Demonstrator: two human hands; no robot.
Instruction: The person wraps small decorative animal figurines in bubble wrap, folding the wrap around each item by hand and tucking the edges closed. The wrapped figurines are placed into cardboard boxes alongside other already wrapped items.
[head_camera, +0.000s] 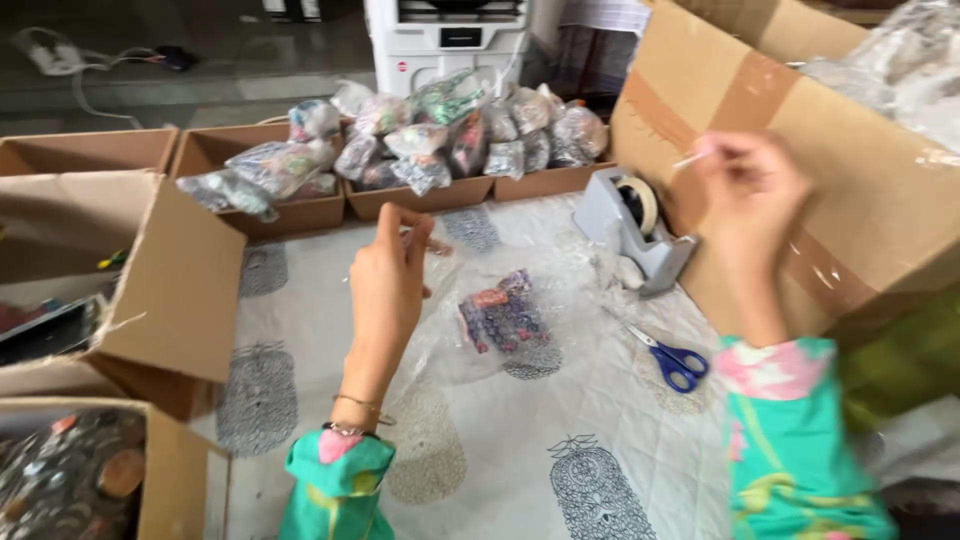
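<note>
Two bare hands are raised above a white cloth (500, 470) printed with grey patterns, and much of what they hold is hard to make out. The left hand (388, 285) is seen from behind, its fingers pinched together at the top on something thin and clear; what exactly is gripped cannot be told through the blur. The right hand (748, 190) is blurred too, its fingertips closed on a short pale strip (692, 158) that sticks out to the left. Both forearms are cut off at the lower edge, clothed in green sleeves with pink flowers.

Between the hands, flat on the cloth, a clear plastic bag (502, 312) is laid, filled with small red, purple and dark pieces. Its loose upper edge is drawn up toward the left hand.

Just beside the right hand a grey tape dispenser (632, 228) is set, with blue-handled scissors (672, 358) near it on the cloth. A large cardboard box (860, 170) is tipped on its side behind the right hand and partly hidden by it. At the far edge, low cardboard trays (290, 205) are heaped with similar filled bags (440, 135). More open boxes (150, 280) are placed at the left, cut off by the frame.
</note>
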